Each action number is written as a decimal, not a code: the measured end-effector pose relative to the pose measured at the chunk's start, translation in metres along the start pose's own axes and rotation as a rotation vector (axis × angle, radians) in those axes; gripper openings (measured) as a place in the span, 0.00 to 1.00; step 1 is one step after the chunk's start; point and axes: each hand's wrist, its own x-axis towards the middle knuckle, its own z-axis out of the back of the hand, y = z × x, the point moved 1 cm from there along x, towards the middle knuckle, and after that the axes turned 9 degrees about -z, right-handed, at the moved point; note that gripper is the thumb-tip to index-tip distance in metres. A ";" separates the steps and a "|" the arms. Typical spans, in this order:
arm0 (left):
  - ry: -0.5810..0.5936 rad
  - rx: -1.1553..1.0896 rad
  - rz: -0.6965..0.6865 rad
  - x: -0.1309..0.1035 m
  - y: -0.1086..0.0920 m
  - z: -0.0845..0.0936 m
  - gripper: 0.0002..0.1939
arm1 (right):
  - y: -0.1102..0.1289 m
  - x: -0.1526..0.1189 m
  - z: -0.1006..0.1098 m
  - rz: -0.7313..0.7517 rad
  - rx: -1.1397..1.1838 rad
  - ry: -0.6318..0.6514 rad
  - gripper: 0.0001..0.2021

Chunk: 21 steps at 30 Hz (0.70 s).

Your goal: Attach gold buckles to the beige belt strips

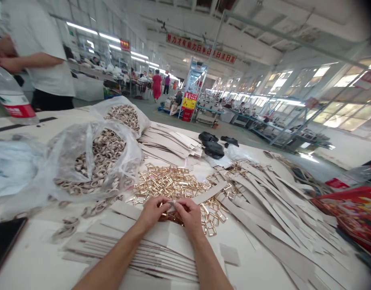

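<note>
My left hand (153, 211) and my right hand (188, 211) meet fingertip to fingertip over the near edge of a pile of gold metal buckles (170, 181). Both are closed in a pinch around something small and pale at the end of a grey strap (211, 192), which runs off to the upper right; its exact shape is hidden by the fingers. Below my wrists lies a stack of grey straps (137, 249). Many more loose straps (270, 205) spread over the right side of the table.
Plastic bags of grey loops (108, 155) stand at the left, with a dark flat object (4, 241) nearer. Black items (212, 145) lie behind the buckles. A red bag (351, 213) is at the right edge. A person in a white shirt (43, 48) stands beyond a bottle (15, 96).
</note>
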 end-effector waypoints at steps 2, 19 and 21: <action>0.008 0.016 0.005 0.000 0.000 -0.001 0.19 | 0.004 -0.001 0.001 0.030 -0.077 -0.018 0.07; 0.127 0.006 -0.107 -0.007 0.001 -0.007 0.20 | -0.009 0.002 0.009 -0.405 0.258 0.284 0.15; 0.133 0.009 -0.133 -0.007 -0.002 -0.008 0.19 | -0.008 0.002 0.010 -0.419 0.295 0.310 0.15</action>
